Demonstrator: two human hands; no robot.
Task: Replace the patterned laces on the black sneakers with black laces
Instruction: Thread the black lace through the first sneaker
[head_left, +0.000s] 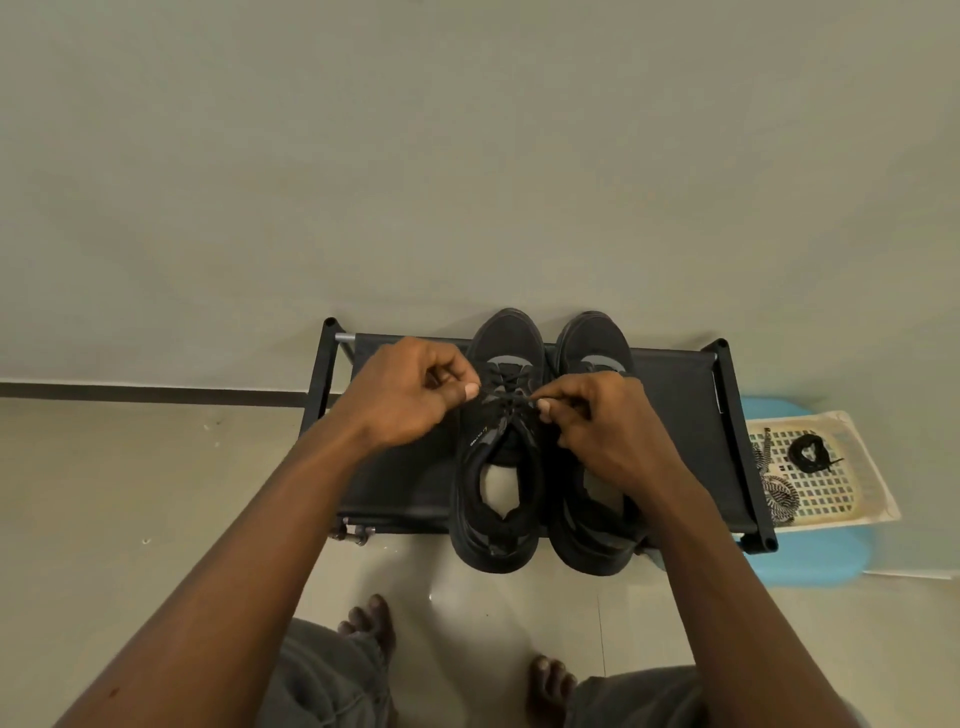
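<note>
Left hand (410, 395) and right hand (592, 421) each pinching a black lace (506, 399) end, stretched between them over the left sneaker (498, 447), on a black rack (675, 415)

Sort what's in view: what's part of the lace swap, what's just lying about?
Part of the job:
left hand and right hand, both pinching the black lace in the left sneaker; right sneaker; spare black lace, coiled; patterned laces, draped over the tray's edge.

Just lying about:
shoe rack under the sneakers; perforated tray; blue stool.
</note>
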